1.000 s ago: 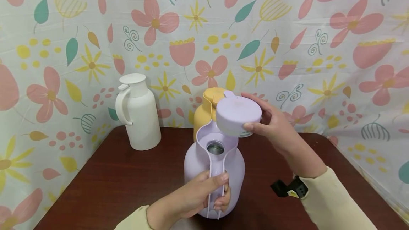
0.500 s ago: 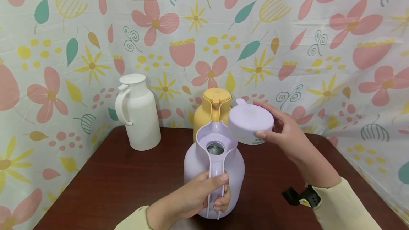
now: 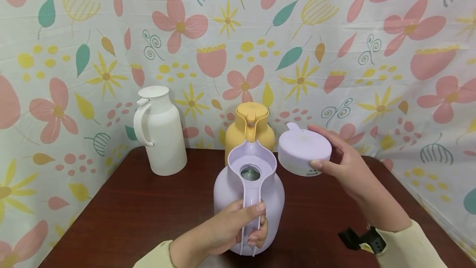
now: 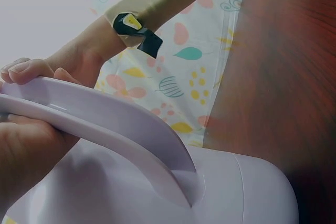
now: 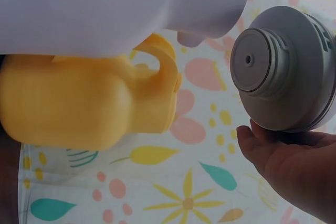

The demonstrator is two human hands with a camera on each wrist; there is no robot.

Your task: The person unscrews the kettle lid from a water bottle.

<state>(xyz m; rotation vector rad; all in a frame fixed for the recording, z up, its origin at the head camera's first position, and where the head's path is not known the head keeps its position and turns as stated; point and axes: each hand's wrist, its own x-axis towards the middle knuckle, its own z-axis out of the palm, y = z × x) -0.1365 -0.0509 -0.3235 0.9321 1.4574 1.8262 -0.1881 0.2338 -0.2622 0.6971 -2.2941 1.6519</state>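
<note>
A lilac thermos jug (image 3: 273,202) stands on the table with its mouth uncovered, and a metallic inner opening (image 3: 251,172) shows at the top. My left hand (image 3: 232,226) grips its handle (image 3: 253,193), fingers wrapped round it. To the right of the jug's rim, my right hand (image 3: 343,164) holds the lilac lid (image 3: 305,150) by its side, thumb in front and fingers behind. In the right wrist view the underside of the lid (image 5: 286,72) shows a grey round plug (image 5: 253,60). The lid is apart from the jug.
A yellow thermos jug (image 3: 234,137) stands just behind the lilac one, partly hidden by it. A white thermos jug (image 3: 167,139) is at the back left of the dark wooden table (image 3: 148,214). Flowered cloth (image 3: 238,53) hangs behind the table.
My right hand has carried the lid rightward and a little down, away from the jug's mouth, uncovering more of the yellow jug. My left hand stays on the handle.
</note>
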